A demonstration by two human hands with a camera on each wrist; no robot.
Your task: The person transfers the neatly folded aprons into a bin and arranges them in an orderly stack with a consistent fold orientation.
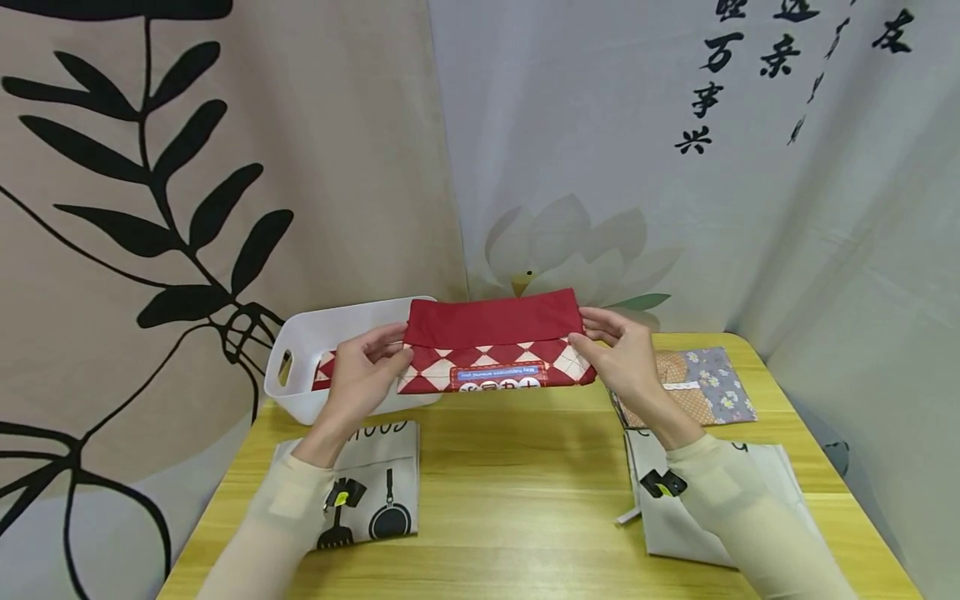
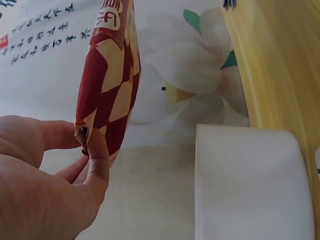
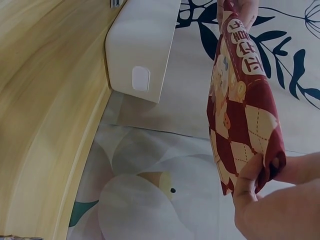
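Note:
Both hands hold up a folded checked cloth (image 1: 495, 325), red and cream with a plain red upper band and a printed label, above the back of the table. My left hand (image 1: 363, 371) pinches its left edge between thumb and fingers, as the left wrist view shows on the checked cloth (image 2: 112, 85). At the opposite edge, my right hand (image 1: 626, 354) grips the cloth, thumb on the near side. In the right wrist view the checked cloth (image 3: 245, 110) hangs edge-on, with cartoon prints on its face. Behind the left hand stands a white bin (image 1: 307, 333).
Inside the bin lies another red checked piece (image 1: 324, 371). A folded white cloth with kitchen prints (image 1: 382, 492) lies front left on the wooden table (image 1: 525, 500). Another folded white cloth (image 1: 675, 525) is under the right forearm. A floral cloth (image 1: 716, 387) lies at back right.

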